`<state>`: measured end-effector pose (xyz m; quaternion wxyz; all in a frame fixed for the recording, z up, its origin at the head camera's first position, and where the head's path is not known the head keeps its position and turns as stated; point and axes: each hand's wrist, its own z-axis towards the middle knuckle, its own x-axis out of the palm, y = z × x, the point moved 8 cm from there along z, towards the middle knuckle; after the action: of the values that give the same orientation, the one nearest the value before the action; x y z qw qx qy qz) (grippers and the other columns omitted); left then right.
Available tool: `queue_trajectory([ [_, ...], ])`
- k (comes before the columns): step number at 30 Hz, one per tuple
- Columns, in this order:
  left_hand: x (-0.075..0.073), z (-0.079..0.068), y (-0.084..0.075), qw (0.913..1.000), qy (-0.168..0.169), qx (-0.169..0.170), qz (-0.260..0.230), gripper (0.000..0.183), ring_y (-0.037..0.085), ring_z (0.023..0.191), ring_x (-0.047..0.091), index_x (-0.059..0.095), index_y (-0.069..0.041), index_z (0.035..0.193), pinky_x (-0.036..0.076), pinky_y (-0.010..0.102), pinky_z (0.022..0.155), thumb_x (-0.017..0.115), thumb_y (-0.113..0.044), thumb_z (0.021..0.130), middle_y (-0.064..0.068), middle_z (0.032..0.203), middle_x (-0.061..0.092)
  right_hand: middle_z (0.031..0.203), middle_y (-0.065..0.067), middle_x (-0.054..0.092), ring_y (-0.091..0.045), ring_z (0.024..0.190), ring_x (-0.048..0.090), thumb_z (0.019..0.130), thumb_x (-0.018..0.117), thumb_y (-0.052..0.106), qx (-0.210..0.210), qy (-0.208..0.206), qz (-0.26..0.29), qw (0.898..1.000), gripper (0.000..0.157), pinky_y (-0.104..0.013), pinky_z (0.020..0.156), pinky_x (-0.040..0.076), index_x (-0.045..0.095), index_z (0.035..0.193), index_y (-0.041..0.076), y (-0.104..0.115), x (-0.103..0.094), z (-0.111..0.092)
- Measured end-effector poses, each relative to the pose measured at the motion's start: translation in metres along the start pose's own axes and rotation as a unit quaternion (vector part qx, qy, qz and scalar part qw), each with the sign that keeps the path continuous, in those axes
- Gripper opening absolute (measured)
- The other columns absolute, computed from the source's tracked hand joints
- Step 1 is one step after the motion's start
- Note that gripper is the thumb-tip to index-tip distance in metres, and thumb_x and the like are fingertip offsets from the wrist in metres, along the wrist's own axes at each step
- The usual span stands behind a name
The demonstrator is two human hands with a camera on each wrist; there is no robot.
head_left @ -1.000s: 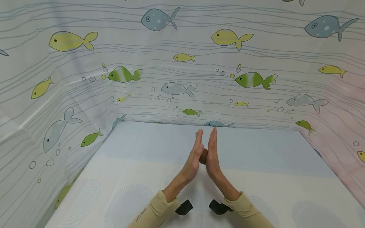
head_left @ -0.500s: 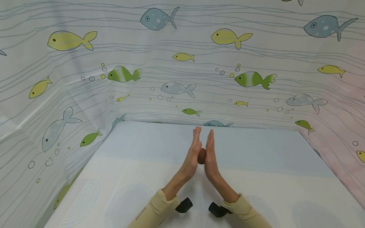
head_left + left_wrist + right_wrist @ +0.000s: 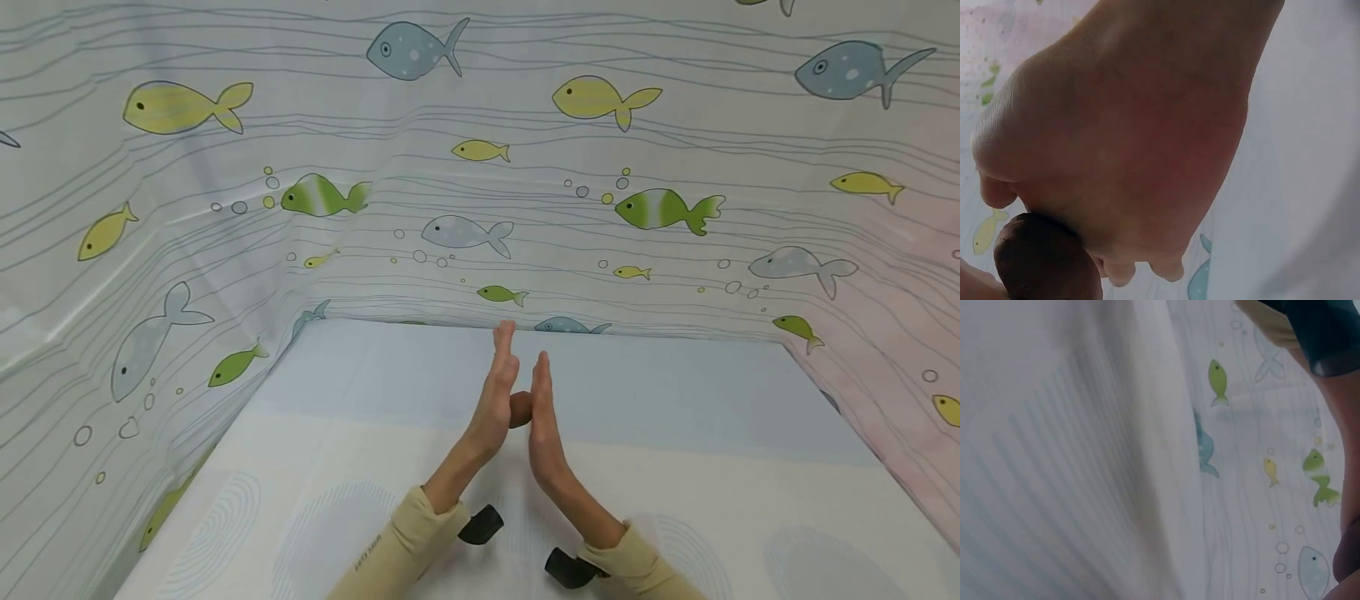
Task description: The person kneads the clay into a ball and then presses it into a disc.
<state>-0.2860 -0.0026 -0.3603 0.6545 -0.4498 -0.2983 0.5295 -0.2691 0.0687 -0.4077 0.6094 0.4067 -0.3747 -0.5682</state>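
Sandwiching a brown lump (image 3: 520, 410) between facing palms: left hand (image 3: 493, 400) on one side, right hand (image 3: 543, 425) on the other. Both hands flat, fingers extended and pointing away from the body; neither curls round the lump, which is caught by palm contact alone. Left fingertips reach farther out than the right ones. Lump rounded, smooth-looking, seen over the blue band of a pale tabletop (image 3: 300, 467); height above the surface cannot be told. Left wrist view: a shaded palm fills most of the frame, the lump against it at lower left, dark and cut off by the bottom edge. Right wrist view: lump only a dark sliver at the right border, most of it out of frame. Forearms angle inward from beige sleeves (image 3: 408, 533), a black device (image 3: 481, 525) at each cuff. Tabletop printed with faint striped circles. Behind and along both sides, a white backdrop (image 3: 540, 179) with wavy lines and yellow, green and blue fish, pinkish toward the right.
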Motion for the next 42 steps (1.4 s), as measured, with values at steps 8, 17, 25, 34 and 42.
queue_trajectory([
  [8, -0.009, 0.006, 0.001, 0.9999, -0.012, -0.001, 0.011, 0.07, 0.011, 0.151, -0.011, 0.004, -0.015, 0.161, -0.003, 0.058, 0.118, 0.022, -0.046, 0.101, -0.007, 0.166, -0.005, 0.165, -0.011, 0.0, -0.034, 0.152, -0.004, 0.11, 0.011, 0.029, 0.0, 0.015, -0.001, 1.0, 0.055, -0.067, 0.114, -0.004, -0.007, 0.16, 0.015, 0.002, 0.011, -0.013],
  [17, -0.014, 0.01, 0.007, 0.9998, -0.014, 0.0, 0.017, 0.069, 0.013, 0.151, -0.011, 0.003, -0.014, 0.16, -0.003, 0.058, 0.118, 0.021, -0.043, 0.101, -0.005, 0.166, -0.007, 0.166, -0.008, -0.004, -0.03, 0.153, -0.003, 0.11, 0.011, 0.031, 0.011, 0.013, -0.004, 1.0, 0.055, -0.067, 0.114, 0.0, -0.009, 0.159, 0.017, 0.01, 0.017, -0.019],
  [25, -0.012, 0.005, 0.018, 0.9998, -0.002, -0.016, 0.007, 0.068, 0.015, 0.151, -0.012, 0.002, -0.017, 0.16, -0.004, 0.059, 0.118, 0.022, -0.045, 0.101, -0.004, 0.166, -0.008, 0.155, -0.02, 0.029, -0.027, 0.153, -0.004, 0.11, 0.011, 0.028, -0.016, 0.002, -0.003, 1.0, 0.055, -0.064, 0.116, -0.001, -0.008, 0.16, 0.016, 0.022, 0.015, -0.015],
  [34, 0.003, -0.007, 0.031, 0.9986, 0.023, -0.047, -0.003, 0.07, 0.014, 0.151, -0.013, 0.002, -0.014, 0.16, -0.004, 0.055, 0.119, 0.022, -0.047, 0.102, -0.004, 0.166, -0.005, 0.167, -0.001, -0.006, -0.023, 0.153, -0.003, 0.109, 0.012, 0.032, -0.024, -0.01, -0.008, 1.0, 0.056, -0.059, 0.118, -0.002, -0.006, 0.16, 0.016, 0.028, 0.009, -0.009],
  [42, 0.007, -0.012, 0.032, 0.9985, 0.029, -0.046, -0.001, 0.07, 0.016, 0.151, -0.013, 0.002, -0.013, 0.16, -0.004, 0.057, 0.119, 0.021, -0.048, 0.103, -0.004, 0.166, -0.006, 0.167, 0.0, -0.006, -0.021, 0.153, -0.002, 0.109, 0.013, 0.035, -0.025, -0.019, -0.002, 0.999, 0.058, -0.056, 0.119, -0.002, -0.006, 0.16, 0.016, 0.026, 0.005, -0.003],
])
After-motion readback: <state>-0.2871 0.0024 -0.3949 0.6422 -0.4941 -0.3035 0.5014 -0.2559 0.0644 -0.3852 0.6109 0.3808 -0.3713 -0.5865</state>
